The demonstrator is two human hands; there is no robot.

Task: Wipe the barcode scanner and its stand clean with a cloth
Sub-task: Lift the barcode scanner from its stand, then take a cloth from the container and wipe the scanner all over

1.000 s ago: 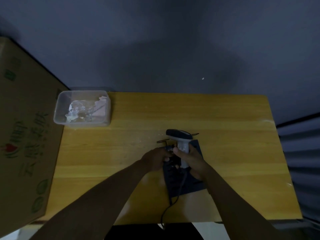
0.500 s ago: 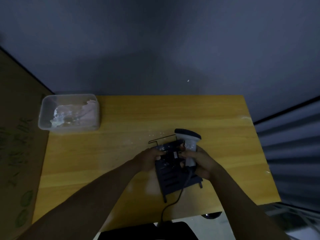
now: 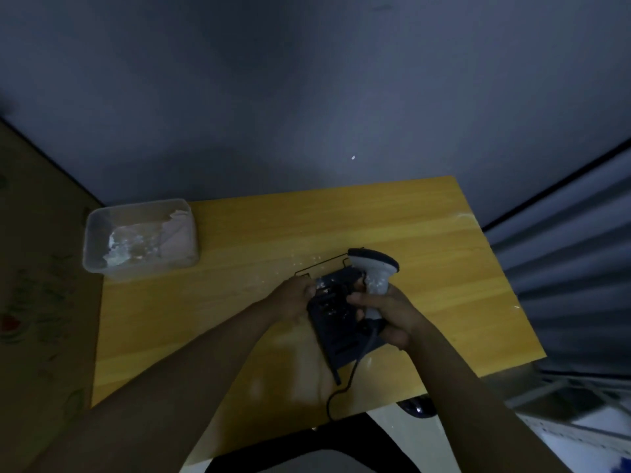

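A grey and black barcode scanner [image 3: 374,271] stands head up on the wooden table [image 3: 392,220], right of centre. My right hand [image 3: 382,310] is wrapped around its grip. Beside it lies a dark slotted stand [image 3: 336,327] with thin wire legs, tilted on the table. My left hand [image 3: 293,297] grips the stand's left upper edge. White specks dust the scanner and the stand. The scanner's black cable [image 3: 345,387] runs off the table's front edge. A pale cloth [image 3: 170,233] sits in a clear plastic tub [image 3: 92,240] at the table's back left corner.
A large cardboard box [image 3: 41,285] stands against the table's left side. A grey wall rises behind the table. Corrugated metal shutters [image 3: 563,285] are on the right. A dark stool seat [image 3: 307,448] shows below the table's front edge.
The scanner and stand have shifted right on the table with both hands staying on them. The stand has tilted up off the table a little. The camera view swung left.
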